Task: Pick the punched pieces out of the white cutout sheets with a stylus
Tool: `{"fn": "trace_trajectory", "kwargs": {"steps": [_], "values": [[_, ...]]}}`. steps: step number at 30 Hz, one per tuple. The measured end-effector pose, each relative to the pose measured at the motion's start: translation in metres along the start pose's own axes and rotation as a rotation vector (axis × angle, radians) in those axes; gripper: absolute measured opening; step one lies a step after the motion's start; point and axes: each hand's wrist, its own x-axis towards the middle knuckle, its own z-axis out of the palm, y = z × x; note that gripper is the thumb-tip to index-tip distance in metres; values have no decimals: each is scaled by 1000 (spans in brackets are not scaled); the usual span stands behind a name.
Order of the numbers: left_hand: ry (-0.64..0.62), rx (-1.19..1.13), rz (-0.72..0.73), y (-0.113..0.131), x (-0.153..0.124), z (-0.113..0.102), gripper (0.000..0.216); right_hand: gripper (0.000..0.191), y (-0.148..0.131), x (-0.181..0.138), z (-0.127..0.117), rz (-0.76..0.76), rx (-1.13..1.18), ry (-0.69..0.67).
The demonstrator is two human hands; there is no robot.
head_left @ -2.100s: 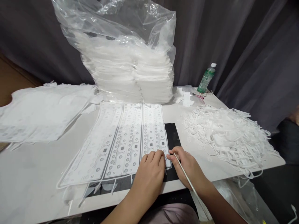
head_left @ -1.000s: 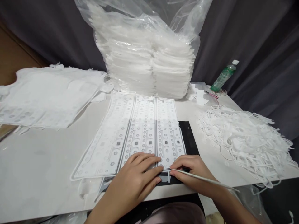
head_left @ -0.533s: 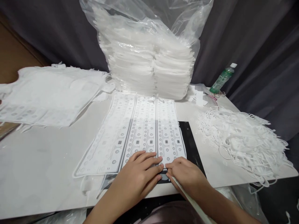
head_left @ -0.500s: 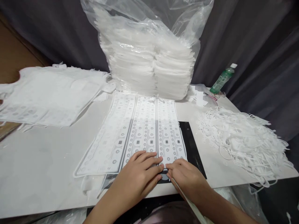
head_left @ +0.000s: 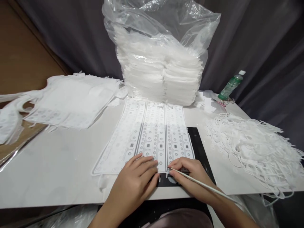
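A white sheet point(head_left: 152, 133) with rows of printed grey circles and dark squares lies before me on the table. My left hand point(head_left: 139, 177) rests on its near edge, fingers spread and flat, holding nothing. My right hand point(head_left: 190, 175) is closed in a pinch at the same edge, a little to the right. Between its thumb and fingers is a thin white strip point(head_left: 201, 183), which trails back over my right wrist. Whether the strip is still joined to the sheet I cannot tell. Under the sheet's right part lies a black board point(head_left: 199, 145).
Behind the sheet stands a clear plastic bag point(head_left: 163, 72) of stacked white pieces. A stack of white sheets point(head_left: 73, 98) lies left. To the right are a heap of white strips point(head_left: 256, 148), paper scraps point(head_left: 207, 104) and a green-labelled bottle point(head_left: 230, 85).
My view has turned slightly left. The hands are farther apart, the left hand now away from the right fingertips. The strip's tail has swung rightward across my right wrist.
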Motion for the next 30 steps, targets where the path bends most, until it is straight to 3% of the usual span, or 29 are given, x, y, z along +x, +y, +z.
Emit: {"fn": "trace_trajectory", "kwargs": {"steps": [7, 20, 24, 30], "values": [[-107, -62, -45, -5, -9, -4, 19, 7, -2, 10, 20, -16, -17, -73], [-145, -173, -142, -5, -11, -4, 18, 10, -2, 10, 21, -34, -108, -101], [-158, -172, -122, -6, -10, -4, 16, 12, -8, 9, 27, -150, -267, -31], [-288, -192, -128, -6, -7, -9, 17, 23, 1, -7, 47, -465, -708, 27]]}}
